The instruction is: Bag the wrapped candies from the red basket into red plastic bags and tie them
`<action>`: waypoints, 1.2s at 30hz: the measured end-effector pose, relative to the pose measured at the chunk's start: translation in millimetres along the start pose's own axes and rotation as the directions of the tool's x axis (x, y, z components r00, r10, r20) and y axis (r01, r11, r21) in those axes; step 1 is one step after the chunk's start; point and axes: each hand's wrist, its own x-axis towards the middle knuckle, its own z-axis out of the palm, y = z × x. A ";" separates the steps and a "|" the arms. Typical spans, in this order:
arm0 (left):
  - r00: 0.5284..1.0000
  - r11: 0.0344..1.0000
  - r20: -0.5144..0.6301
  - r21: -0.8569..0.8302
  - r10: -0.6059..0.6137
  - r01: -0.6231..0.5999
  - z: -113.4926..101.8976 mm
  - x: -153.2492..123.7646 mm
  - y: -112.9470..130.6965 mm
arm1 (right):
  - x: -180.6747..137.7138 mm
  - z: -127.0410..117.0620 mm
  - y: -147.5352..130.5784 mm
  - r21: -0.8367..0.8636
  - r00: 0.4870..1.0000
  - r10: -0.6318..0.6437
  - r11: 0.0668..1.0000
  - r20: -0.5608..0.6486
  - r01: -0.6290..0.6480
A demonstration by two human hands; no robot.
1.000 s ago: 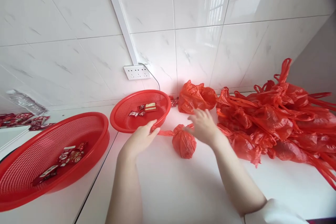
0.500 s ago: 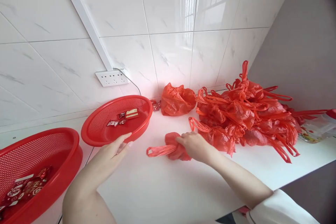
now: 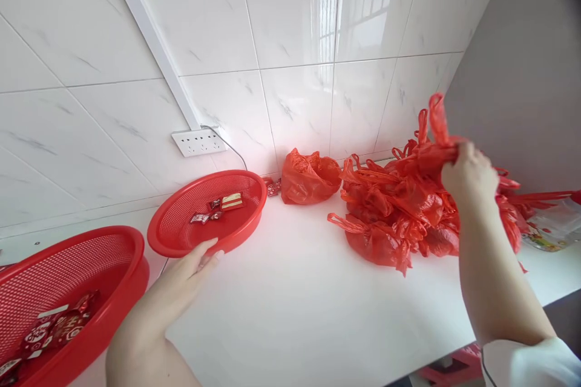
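My right hand [image 3: 472, 178] is closed around a red plastic bag [image 3: 436, 154], whose handle loop sticks up, on top of the pile of tied red plastic bags [image 3: 385, 217]. Part of the held bag is hidden behind my hand. My left hand [image 3: 193, 269] holds nothing; its fingers stretch out, apart, near the front rim of a round red mesh basket [image 3: 242, 236]. Inside that basket lie a yellow-and-red packet [image 3: 232, 201] and a few small wrapped pieces [image 3: 200, 217].
At the left stands a second red basket [image 3: 129, 260] with red wrapped packets [image 3: 59, 329]. An open red bag [image 3: 308, 178] sits by the tiled wall, beneath which runs a cable from a socket strip [image 3: 200, 141]. A clear plastic bag [image 3: 554, 224] lies far right on the white table [image 3: 295, 314].
My right hand has carried the red bag from the middle of the table rightward and up to the top of the pile. My left hand has barely moved.
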 end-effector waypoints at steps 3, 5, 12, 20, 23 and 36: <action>0.997 0.999 0.071 -0.036 -0.022 0.024 0.7 -4.0 5.5 | -3.4 26.0 -1.7 -0.073 0.964 0.002 0.997 0.265 0.018; 0.997 0.999 0.071 -0.042 -0.028 0.031 0.4 -5.8 6.9 | -18.9 31.2 -14.2 -0.055 0.983 -0.096 0.993 0.158 0.106; 0.998 0.999 0.048 -0.026 -0.044 0.045 0.4 -7.8 13.2 | -62.0 43.3 -121.2 0.405 0.789 -0.614 0.725 0.016 0.557; 0.999 0.999 0.046 -0.045 -0.021 0.023 0.6 -11.5 11.3 | -78.3 142.5 -179.6 0.467 0.694 -0.557 0.813 0.455 0.347; 0.996 0.998 0.067 -0.031 -0.059 0.061 -0.5 -11.8 12.2 | -93.7 154.4 -181.8 0.483 0.641 -0.572 0.809 0.512 0.336; 0.994 1.000 0.108 -0.005 0.005 -0.005 5.9 -9.9 26.0 | -121.1 169.0 -178.1 0.294 0.738 -0.366 0.927 0.567 0.234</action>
